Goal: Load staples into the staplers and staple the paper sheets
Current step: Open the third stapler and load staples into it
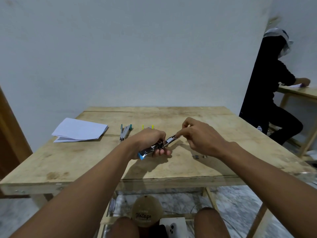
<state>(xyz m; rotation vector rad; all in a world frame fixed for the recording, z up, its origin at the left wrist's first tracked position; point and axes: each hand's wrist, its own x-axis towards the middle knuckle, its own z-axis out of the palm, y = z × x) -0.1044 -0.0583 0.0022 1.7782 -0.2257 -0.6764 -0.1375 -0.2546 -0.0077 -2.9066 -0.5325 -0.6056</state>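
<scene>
My left hand [148,141] grips a metal stapler with a blue end [155,148], held above the middle of the wooden table [85,160]. The stapler lies opened out, its far end pointing up and right. My right hand [199,136] pinches that far end of the stapler with thumb and forefinger. A green-tipped stapler [124,132] lies on the table behind my left hand. A yellow-tipped stapler [147,127] lies just beyond, mostly hidden by my left hand. A stack of white paper sheets [79,131] rests at the table's left.
Small loose staple strips [199,157] lie on the table under my right wrist. A person in black [267,93] sits at another table at the right. A brown cap [147,211] and a white phone [173,226] sit by my knees.
</scene>
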